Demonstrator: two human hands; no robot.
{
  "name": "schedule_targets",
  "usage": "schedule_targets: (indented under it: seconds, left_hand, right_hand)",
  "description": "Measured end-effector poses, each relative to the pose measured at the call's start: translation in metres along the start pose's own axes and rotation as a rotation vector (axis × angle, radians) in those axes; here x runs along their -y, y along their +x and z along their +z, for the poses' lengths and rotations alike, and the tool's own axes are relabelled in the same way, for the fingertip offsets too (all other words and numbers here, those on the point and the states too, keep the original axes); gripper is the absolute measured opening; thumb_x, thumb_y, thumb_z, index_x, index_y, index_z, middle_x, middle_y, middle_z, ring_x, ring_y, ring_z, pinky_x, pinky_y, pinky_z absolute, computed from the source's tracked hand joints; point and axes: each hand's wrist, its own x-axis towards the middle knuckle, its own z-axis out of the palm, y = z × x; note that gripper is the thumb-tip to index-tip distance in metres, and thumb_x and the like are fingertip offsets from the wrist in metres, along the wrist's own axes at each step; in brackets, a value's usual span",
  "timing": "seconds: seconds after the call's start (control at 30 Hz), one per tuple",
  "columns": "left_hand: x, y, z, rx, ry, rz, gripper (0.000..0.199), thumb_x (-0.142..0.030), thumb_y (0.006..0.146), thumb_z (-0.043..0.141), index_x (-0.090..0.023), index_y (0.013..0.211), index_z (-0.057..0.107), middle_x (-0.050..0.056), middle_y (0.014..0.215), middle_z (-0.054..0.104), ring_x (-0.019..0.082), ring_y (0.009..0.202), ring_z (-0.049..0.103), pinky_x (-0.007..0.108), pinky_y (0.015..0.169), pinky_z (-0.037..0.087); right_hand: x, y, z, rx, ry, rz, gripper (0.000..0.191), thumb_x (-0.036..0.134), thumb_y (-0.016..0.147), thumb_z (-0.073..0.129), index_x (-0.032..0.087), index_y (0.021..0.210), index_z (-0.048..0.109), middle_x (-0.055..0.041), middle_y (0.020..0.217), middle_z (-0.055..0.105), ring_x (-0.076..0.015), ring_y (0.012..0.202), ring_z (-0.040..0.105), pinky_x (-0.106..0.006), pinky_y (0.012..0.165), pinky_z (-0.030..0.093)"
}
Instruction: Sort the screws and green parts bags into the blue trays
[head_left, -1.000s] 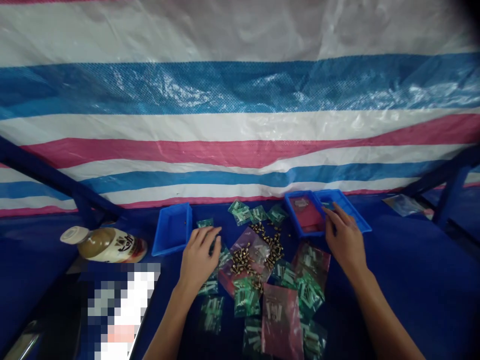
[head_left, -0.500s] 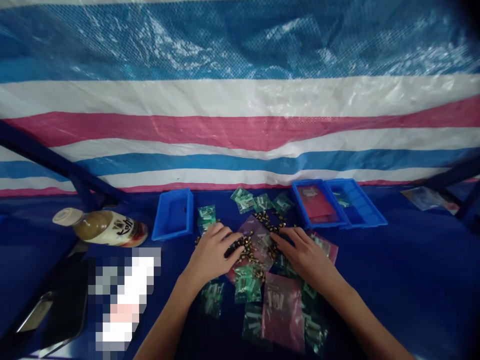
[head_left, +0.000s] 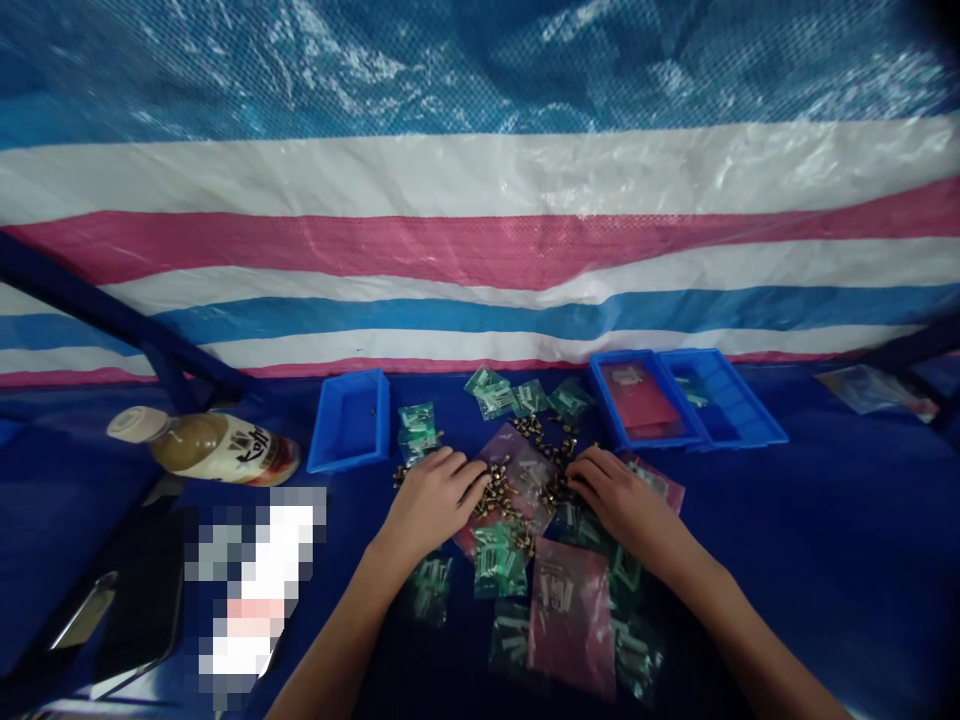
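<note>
Small dark and brass-coloured screw-like pieces (head_left: 495, 492) lie in a loose pile on a flat pink plastic bag (head_left: 534, 470). At the pile's left edge is my left hand (head_left: 437, 497), fingers and thumb drawn together; anything inside is hidden. My right hand (head_left: 616, 492) rests on the opposite side with its fingers bent and pressed together, the tips among the pieces, and its grip is hidden too. Small green bags (head_left: 499, 560) of pale pin-like parts lie just below the pile. Nearer me is another pink bag (head_left: 571, 615) with similar pale parts.
A blue tray (head_left: 321, 425) stands at the back left. Two joined-looking blue trays (head_left: 703, 440) at the back right hold pink and green bags. A drink bottle (head_left: 214, 447) lies on its side at left, near a dark phone (head_left: 142, 600). A striped tarp (head_left: 480, 180) hangs behind.
My left thumb has closed in toward the fingers. The right hand has drawn slightly right, away from the pile's middle, and its fingers have bent more. The view has shifted slightly.
</note>
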Motion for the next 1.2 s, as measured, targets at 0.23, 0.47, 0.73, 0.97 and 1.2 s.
schedule_targets:
  seconds: [0.23, 0.47, 0.73, 0.97, 1.2]
  left_hand:
    - [0.002, -0.001, -0.004, -0.043, 0.024, -0.012, 0.022, -0.024, 0.098, 0.048, -0.017, 0.105, 0.067, 0.005, 0.088, 0.068, 0.019, 0.084, 0.063, 0.037, 0.084, 0.053]
    - [-0.014, -0.001, -0.007, -0.097, -0.051, 0.145, 0.019, -0.032, 0.096, 0.056, -0.018, 0.103, 0.065, 0.006, 0.091, 0.068, 0.019, 0.084, 0.063, 0.035, 0.079, 0.054]
    - [-0.042, -0.005, -0.001, -0.099, -0.128, 0.222, 0.016, -0.032, 0.094, 0.058, -0.017, 0.097, 0.061, 0.003, 0.08, 0.066, 0.017, 0.076, 0.062, 0.032, 0.072, 0.052]
    - [-0.047, -0.004, -0.001, -0.196, -0.092, 0.231, 0.012, -0.027, 0.094, 0.059, -0.016, 0.098, 0.061, 0.004, 0.084, 0.068, 0.017, 0.077, 0.065, 0.031, 0.074, 0.053]
    - [0.007, -0.009, -0.021, -0.418, 0.092, -0.143, 0.005, -0.021, 0.09, 0.061, -0.018, 0.092, 0.059, 0.005, 0.084, 0.067, 0.019, 0.08, 0.062, 0.031, 0.076, 0.049]
  right_hand:
    - [0.008, -0.001, -0.008, -0.073, 0.12, 0.025, 0.011, 0.018, 0.098, 0.047, 0.021, 0.107, 0.053, -0.0072, 0.102, 0.061, -0.0184, 0.094, 0.062, -0.032, 0.082, 0.053]
    - [0.031, -0.005, -0.009, -0.085, 0.372, 0.036, 0.015, 0.02, 0.095, 0.054, 0.023, 0.109, 0.058, -0.0061, 0.106, 0.062, -0.0165, 0.099, 0.062, -0.028, 0.084, 0.051]
    - [0.063, -0.005, -0.004, 0.093, 0.787, 0.299, 0.013, 0.034, 0.092, 0.059, 0.023, 0.097, 0.064, -0.0018, 0.09, 0.069, -0.0161, 0.083, 0.066, -0.027, 0.076, 0.052]
    - [0.058, -0.004, -0.003, 0.088, 1.036, 0.424, 0.022, 0.041, 0.087, 0.065, 0.022, 0.096, 0.069, -0.0023, 0.09, 0.072, -0.0177, 0.086, 0.068, -0.03, 0.08, 0.054]
    - [0.045, -0.002, -0.012, -0.022, 1.045, 0.5, 0.03, 0.046, 0.092, 0.056, 0.021, 0.105, 0.068, -0.0054, 0.096, 0.073, -0.0187, 0.085, 0.068, -0.031, 0.077, 0.056]
